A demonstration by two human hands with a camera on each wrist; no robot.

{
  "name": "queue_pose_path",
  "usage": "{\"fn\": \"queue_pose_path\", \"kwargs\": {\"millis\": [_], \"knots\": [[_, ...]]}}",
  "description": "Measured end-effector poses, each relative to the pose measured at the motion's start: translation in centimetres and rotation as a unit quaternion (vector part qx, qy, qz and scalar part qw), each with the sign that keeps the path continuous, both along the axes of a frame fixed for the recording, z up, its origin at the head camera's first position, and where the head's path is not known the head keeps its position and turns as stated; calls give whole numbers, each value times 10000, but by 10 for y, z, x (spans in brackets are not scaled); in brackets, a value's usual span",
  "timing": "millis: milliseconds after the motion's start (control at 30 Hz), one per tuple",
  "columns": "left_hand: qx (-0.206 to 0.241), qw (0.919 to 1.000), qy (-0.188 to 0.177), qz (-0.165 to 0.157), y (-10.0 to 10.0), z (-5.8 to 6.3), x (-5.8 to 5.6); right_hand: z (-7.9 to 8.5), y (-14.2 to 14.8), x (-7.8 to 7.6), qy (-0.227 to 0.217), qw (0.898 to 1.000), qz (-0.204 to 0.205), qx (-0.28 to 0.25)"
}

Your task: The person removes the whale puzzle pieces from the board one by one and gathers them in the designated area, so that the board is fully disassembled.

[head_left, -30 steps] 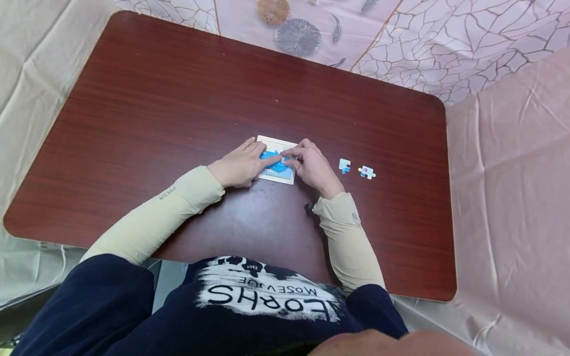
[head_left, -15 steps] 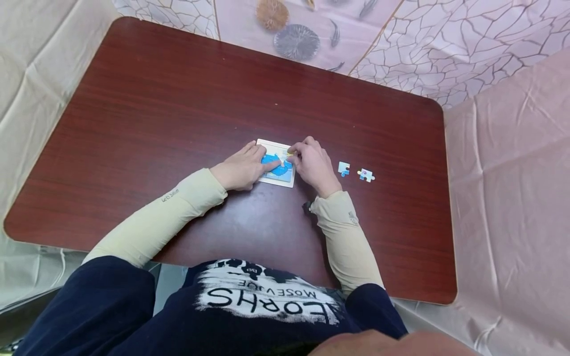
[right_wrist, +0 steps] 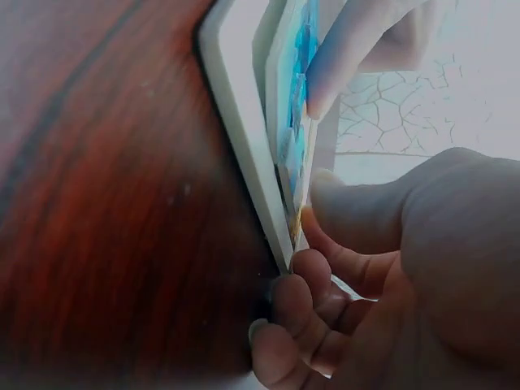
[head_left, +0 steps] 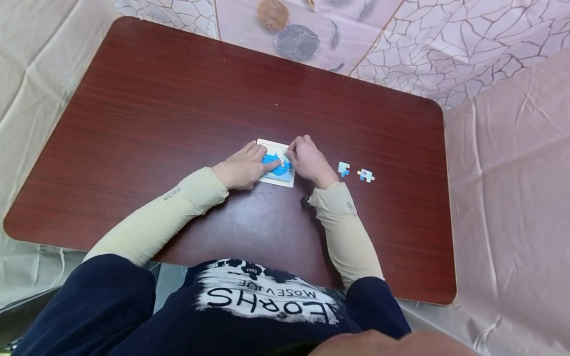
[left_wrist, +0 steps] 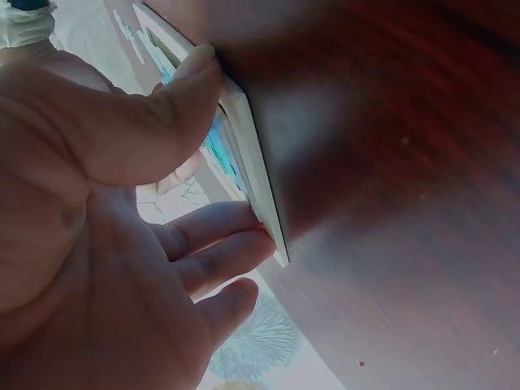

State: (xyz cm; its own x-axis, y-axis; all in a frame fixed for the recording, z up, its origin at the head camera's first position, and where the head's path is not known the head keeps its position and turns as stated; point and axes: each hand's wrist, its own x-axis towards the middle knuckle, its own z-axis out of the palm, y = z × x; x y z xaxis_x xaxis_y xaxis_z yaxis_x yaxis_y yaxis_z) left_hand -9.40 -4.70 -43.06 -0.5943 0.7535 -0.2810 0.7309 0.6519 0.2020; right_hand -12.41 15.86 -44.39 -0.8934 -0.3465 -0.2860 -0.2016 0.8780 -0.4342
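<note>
Left grip (head_left: 244, 167) clamped on rectangular pale-rimmed puzzle tray (head_left: 278, 184); right grip (head_left: 310, 160) pinching thin jigsaw piece (right_wrist: 300, 223); wood-grain worktop (head_left: 178, 99).

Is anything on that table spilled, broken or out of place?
Nothing looks spilled or broken. Only one puzzle piece and another one stand out: they lie loose on the table, off to the right, apart from the blue puzzle inside its frame. It may simply be unfinished.
</note>
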Motion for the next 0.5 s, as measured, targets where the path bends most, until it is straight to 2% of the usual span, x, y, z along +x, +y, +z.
{"fn": "queue_pose_path", "kwargs": {"millis": [233, 500], "knots": [[52, 10000, -35, 28, 0, 0, 0, 3, 0, -1, 92, 9999, -33, 126], [234, 9997, -41, 29, -2, -2, 1, 5, 9, -8, 11, 9995, -27, -312]]}}
